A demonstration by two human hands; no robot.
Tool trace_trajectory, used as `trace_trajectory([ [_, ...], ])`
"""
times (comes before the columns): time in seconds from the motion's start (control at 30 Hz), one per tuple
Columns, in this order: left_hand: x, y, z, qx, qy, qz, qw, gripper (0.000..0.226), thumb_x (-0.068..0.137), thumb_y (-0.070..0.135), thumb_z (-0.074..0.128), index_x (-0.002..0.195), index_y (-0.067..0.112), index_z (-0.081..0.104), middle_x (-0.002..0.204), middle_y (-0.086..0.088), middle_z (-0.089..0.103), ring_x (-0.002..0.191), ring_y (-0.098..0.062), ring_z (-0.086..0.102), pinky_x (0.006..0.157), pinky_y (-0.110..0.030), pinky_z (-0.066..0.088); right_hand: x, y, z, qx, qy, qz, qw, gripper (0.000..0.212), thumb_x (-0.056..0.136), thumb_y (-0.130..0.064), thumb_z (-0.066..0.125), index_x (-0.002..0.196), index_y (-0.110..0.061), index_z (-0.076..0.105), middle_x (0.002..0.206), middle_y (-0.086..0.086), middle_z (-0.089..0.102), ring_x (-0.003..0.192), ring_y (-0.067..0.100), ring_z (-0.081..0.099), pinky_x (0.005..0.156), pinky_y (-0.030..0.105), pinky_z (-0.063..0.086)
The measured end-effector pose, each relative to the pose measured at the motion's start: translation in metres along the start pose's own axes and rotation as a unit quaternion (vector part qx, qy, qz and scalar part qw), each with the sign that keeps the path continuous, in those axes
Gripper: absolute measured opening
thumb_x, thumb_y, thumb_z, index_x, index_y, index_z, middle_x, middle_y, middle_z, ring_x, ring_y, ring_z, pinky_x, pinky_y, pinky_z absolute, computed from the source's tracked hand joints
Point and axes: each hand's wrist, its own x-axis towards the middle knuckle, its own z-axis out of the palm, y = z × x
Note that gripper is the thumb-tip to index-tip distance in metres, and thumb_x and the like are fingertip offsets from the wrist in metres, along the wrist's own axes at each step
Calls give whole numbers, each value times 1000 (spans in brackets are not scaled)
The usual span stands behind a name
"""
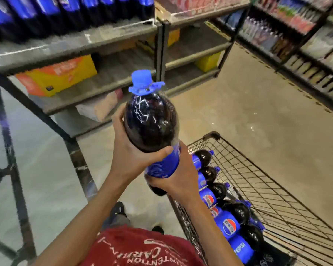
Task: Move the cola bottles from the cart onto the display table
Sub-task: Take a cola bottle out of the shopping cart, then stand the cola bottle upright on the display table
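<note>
While the transfer is partly complete, the head view shows one cola bottle (152,131) in transit, clear of both the cart (286,198) and the table (75,45). It is held in the air between them, tilted, with its blue cap pointing toward the table.

Hand state:
- The left hand (131,150) grips the dark upper body of the bottle, with the fingers around its far side and the thumb across the top of the blue label.
- The right hand (173,181) cups the lower body, with the fingers curled around the label and base.

Progress, as a judgement:
- Done: a row of bottles on the table (46,12) stands upright at the upper left of the view.
- In hand: one bottle, lifted but not yet placed.
- Left: the bottles in the cart (229,227) lie on their sides in a row along its near wall.

Count:
- Held: one.
- In the cart: at least five show; the lower end of the row is cut off, so the exact number cannot be told.
- On the table: at least six, blurred and cropped by the frame edge.
- Carts: one. Hands: two.
</note>
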Motion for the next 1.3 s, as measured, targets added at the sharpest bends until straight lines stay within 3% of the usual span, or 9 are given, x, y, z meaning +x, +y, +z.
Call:
trace_trajectory([
  [0.17, 17, -5, -62, 29, 49, 7, 998, 115, 52, 35, 91, 145, 12, 29, 150, -5, 40, 139, -13, 44, 114, -27, 37, 23, -32, 53, 6, -48, -46, 998, 93, 48, -37, 96, 109, -69, 34, 110, -26, 60, 98, -3, 62, 82, 28, 55],
  [0.3, 34, -12, -114, 29, 73, 3, 997, 112, 52, 36, 91, 144, 28, 28, 145, 14, 41, 137, -5, 45, 108, -16, 38, 42, -61, 99, 4, -78, -79, 994, 94, 51, -35, 98, 108, -70, 33, 109, -33, 58, 96, -8, 61, 74, 10, 49],
  [0.43, 55, -26, -165, 43, 85, 6, 995, 113, 53, 32, 92, 145, 16, 28, 142, 21, 41, 135, -4, 46, 105, -14, 39, 64, -86, 147, 12, -101, -89, 991, 92, 52, -36, 97, 108, -71, 33, 109, -25, 61, 99, 1, 63, 79, 29, 57],
  [0.63, 93, -46, -221, 52, 95, 16, 994, 115, 53, 38, 91, 145, 15, 27, 140, 30, 40, 136, -6, 46, 106, -16, 40, 99, -108, 207, 28, -117, -81, 990, 87, 50, -36, 99, 112, -52, 40, 108, -21, 62, 97, 4, 64, 77, 32, 59],
  [0.87, 149, -67, -251, 64, 87, 21, 994, 115, 53, 36, 91, 146, 19, 27, 142, 30, 38, 137, -5, 44, 107, -18, 41, 155, -125, 243, 38, -118, -82, 989, 90, 51, -34, 100, 111, -59, 38, 110, -24, 61, 100, 2, 64, 76, 22, 57],
  [1.0, 192, -83, -252, 76, 80, 23, 994, 119, 51, 33, 96, 146, 20, 25, 139, 39, 35, 135, 3, 43, 106, -12, 38, 200, -124, 254, 47, -114, -71, 990, 87, 51, -37, 99, 114, -47, 41, 110, -16, 64, 100, 7, 66, 78, 35, 60],
  [1.1, 230, -95, -244, 97, 80, 30, 992, 118, 50, 23, 96, 144, 18, 26, 135, 45, 33, 132, 9, 42, 104, -7, 35, 242, -122, 258, 52, -105, -73, 990, 87, 50, -37, 99, 112, -51, 40, 110, -16, 64, 99, 8, 66, 78, 36, 60],
  [1.17, 259, -102, -237, 100, 84, 33, 991, 117, 49, 22, 96, 143, 16, 27, 135, 43, 34, 131, 11, 41, 104, -6, 34, 275, -121, 258, 56, -106, -82, 989, 88, 50, -38, 99, 112, -53, 39, 110, -17, 64, 100, 7, 66, 78, 36, 60],
  [1.3, 324, -117, -220, 77, 84, 14, 993, 118, 49, 37, 95, 145, 22, 27, 143, 19, 39, 135, 0, 44, 107, -12, 36, 343, -122, 252, 55, -99, -100, 989, 92, 50, -36, 100, 115, -57, 38, 112, -24, 62, 102, 4, 64, 79, 30, 59],
])
